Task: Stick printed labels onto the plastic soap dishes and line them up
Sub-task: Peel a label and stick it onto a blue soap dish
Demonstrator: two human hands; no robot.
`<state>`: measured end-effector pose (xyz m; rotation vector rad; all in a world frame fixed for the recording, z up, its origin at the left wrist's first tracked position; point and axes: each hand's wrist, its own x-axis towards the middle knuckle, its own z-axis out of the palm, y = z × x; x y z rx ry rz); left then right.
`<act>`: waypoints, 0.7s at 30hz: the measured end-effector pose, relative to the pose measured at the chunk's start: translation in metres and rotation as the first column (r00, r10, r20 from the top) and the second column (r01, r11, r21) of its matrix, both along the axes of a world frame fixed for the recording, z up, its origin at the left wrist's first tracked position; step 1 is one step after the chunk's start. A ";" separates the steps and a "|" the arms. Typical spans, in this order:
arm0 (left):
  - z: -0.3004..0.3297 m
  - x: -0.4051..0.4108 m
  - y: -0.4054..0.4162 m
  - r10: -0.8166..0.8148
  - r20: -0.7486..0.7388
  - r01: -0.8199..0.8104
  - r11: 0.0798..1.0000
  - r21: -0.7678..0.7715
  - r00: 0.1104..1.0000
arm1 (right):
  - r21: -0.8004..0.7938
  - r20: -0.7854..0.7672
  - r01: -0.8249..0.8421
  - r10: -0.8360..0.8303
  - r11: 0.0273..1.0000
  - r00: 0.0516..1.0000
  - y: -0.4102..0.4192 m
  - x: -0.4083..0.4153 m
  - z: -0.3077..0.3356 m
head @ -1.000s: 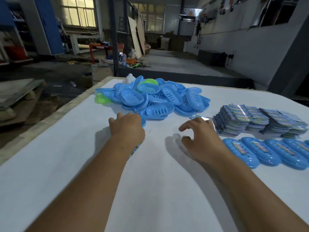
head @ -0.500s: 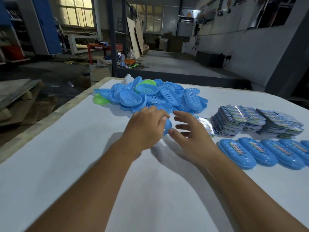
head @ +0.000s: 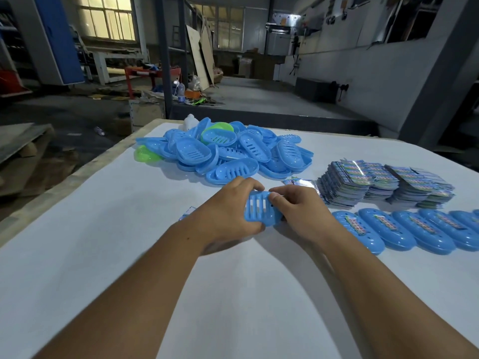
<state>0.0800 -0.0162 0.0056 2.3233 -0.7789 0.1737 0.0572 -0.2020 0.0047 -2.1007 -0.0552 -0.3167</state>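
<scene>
A blue slotted soap dish is held between both hands just above the white table. My left hand grips its left side, fingers curled over the top edge. My right hand pinches its right end. Behind them lies a heap of blue soap dishes with two green ones. Stacks of printed labels sit at the right. A row of labelled blue dishes runs along the right side. One loose label lies by the stacks, and another label peeks out left of my left wrist.
The table's wooden left edge drops to a cluttered workshop floor. A white bottle stands behind the heap. Bare white tabletop stretches in front of my forearms.
Both hands came together from apart on the table, took a blue dish at the heap's near edge and drew it toward me; both now hold it.
</scene>
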 end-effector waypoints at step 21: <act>-0.002 0.002 0.000 0.091 -0.103 -0.062 0.963 0.261 0.991 | -0.660 0.029 0.350 -0.443 0.665 0.896 -0.027 0.009 0.004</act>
